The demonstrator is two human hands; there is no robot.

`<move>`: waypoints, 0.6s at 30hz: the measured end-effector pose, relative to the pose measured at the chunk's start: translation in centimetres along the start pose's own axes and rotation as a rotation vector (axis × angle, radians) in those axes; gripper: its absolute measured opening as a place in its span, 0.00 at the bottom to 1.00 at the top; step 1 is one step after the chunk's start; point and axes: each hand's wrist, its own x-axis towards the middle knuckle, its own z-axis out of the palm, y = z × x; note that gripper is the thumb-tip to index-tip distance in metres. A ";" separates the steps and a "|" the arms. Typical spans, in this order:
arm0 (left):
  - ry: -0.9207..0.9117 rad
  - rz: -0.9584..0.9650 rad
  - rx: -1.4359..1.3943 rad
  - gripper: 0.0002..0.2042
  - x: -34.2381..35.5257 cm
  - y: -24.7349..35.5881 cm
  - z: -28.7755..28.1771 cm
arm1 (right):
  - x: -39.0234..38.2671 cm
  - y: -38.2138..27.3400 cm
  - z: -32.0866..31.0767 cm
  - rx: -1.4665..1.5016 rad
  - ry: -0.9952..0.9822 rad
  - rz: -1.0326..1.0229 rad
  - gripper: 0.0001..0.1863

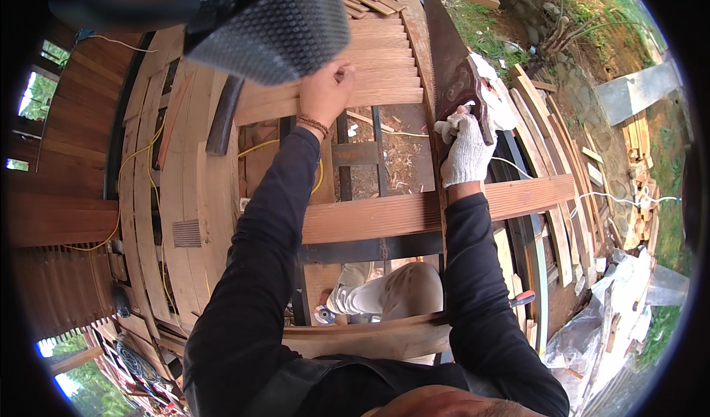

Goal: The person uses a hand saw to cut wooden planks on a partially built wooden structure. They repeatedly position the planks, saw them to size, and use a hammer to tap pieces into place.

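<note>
Closest to my lens is a dark cap brim (274,25) with a dimpled underside, filling the top of the view. Below it spreads the biggest thing here, a deck (185,188) of reddish planks bending with the lens, with an open gap where dark steel joists (355,154) show over sawdust. A loose grooved plank (414,211) lies across that gap, left to right, under both my black sleeves.

My right hand (466,154), in a white knit glove, has its fingers wrapped tight around the dark wooden handle of a handsaw (447,55). The rusty blade runs up and away from the hand, along the edge of the laid boards. My left hand (325,92), bare with a bracelet at the wrist, rests on the laid boards just beside the saw; its fingers curl downward, but I cannot tell whether they grip an edge or only press.

A yellow cord (151,158) trails across the deck. Scrap boards (547,132) pile up to the right.
</note>
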 end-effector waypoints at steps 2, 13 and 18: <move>0.241 0.075 0.145 0.19 4.6 -2.6 1.0 | -0.2 -0.1 0.4 -0.036 -0.029 0.041 0.07; -0.141 -0.751 -0.029 0.17 18.6 -5.6 3.2 | -0.2 -0.5 0.7 -0.003 -0.001 0.074 0.06; -0.147 -0.660 0.141 0.15 17.3 -0.5 4.9 | 1.1 0.6 -1.1 0.049 -0.015 0.056 0.05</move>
